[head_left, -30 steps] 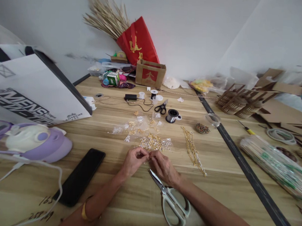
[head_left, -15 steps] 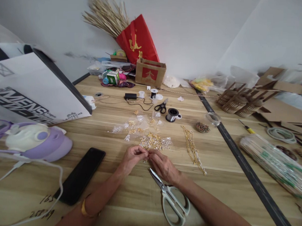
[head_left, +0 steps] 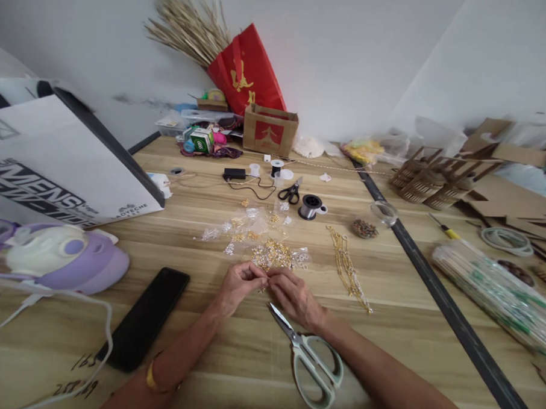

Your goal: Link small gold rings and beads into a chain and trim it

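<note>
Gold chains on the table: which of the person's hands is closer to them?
The right. The right hand is to the left of the gold chains, not touching them; the left hand is farther left, beyond the right hand.

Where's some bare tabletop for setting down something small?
Bare wood shows between the gold chains and black strip, and between the left forearm and white-handled scissors. Crowded: past the left hand and right hand, with glittery pieces and plastic packets.

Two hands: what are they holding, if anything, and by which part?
It cannot be told: the left hand and right hand meet, and anything pinched between them is too small to make out.
</note>
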`<state>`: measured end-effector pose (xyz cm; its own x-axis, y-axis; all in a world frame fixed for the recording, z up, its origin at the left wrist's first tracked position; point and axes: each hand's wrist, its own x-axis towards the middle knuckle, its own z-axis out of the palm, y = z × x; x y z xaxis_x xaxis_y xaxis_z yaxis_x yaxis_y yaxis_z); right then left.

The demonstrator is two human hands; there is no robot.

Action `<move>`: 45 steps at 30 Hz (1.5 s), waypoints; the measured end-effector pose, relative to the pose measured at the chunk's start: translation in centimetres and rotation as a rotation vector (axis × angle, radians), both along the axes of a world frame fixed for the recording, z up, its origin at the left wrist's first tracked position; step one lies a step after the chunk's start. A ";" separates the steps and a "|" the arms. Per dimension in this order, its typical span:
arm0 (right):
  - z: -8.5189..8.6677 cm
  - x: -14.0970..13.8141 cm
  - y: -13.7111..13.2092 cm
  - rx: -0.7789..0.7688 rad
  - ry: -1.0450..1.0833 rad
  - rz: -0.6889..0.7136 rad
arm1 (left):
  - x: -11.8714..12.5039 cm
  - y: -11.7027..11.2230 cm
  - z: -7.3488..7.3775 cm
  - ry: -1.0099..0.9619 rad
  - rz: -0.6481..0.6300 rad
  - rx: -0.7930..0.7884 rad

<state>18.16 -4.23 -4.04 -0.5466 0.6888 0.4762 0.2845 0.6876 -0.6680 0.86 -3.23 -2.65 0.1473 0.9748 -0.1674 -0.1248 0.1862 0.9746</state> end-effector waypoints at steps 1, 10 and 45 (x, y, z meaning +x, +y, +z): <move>0.0 0.0 0.0 -0.009 0.024 -0.006 | 0.0 0.0 0.0 -0.005 0.003 -0.003; 0.7 -0.2 -0.2 -0.254 0.175 -0.111 | 0.1 0.1 -0.1 0.007 0.020 0.034; -0.1 -0.6 0.4 -0.773 0.400 -0.031 | 0.7 -1.5 -0.8 0.529 0.094 0.732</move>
